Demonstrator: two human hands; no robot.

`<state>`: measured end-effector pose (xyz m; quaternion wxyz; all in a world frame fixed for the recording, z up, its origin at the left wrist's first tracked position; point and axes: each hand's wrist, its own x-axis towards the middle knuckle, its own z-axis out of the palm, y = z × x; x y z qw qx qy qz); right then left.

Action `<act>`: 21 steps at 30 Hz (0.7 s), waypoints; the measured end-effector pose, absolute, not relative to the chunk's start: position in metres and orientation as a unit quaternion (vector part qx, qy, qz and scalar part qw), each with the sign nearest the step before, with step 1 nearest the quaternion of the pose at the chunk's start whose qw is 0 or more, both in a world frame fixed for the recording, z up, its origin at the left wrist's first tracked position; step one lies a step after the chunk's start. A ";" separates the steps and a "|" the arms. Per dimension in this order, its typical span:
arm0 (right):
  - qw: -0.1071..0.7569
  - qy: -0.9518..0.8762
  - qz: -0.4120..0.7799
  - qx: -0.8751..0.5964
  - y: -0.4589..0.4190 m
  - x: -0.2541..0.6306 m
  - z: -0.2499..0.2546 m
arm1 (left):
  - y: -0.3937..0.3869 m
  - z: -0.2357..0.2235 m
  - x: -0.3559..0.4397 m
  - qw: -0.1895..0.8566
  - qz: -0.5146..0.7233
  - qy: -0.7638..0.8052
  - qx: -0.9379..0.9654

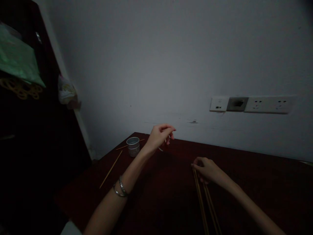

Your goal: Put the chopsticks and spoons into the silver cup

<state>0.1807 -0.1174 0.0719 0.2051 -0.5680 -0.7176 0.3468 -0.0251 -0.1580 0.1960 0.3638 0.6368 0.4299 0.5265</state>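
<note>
My left hand (160, 135) is raised over the dark red table (256, 182), fingers pinched together on something small and pale that I cannot make out. Two silver bangles (120, 188) circle my left forearm. My right hand (207, 169) rests on the table, fingers curled round the far ends of a few long thin wooden sticks (204, 205) that run toward me. A small silver tin (133, 146) stands left of my left hand, with a loose stick (111, 169) lying beside it.
A grey wall (171, 65) rises right behind the table, with a strip of sockets (251, 104) at the right. A dark cabinet (29, 130) stands at the left, with a green sheet (17, 58) and a plastic bag (66, 93) on it.
</note>
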 end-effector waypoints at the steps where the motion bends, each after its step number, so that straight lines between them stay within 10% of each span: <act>1: 0.206 -0.723 0.351 -0.558 -0.120 0.175 0.074 | -0.158 0.198 -0.040 0.352 0.538 0.438 0.629; 11: 0.205 -0.766 0.393 -0.466 -0.135 0.125 0.078 | -0.136 0.161 -0.208 0.215 0.583 0.620 0.480; 21: 0.205 -0.794 0.405 -0.404 -0.136 0.102 0.072 | -0.149 0.053 -0.304 0.191 0.260 0.822 0.469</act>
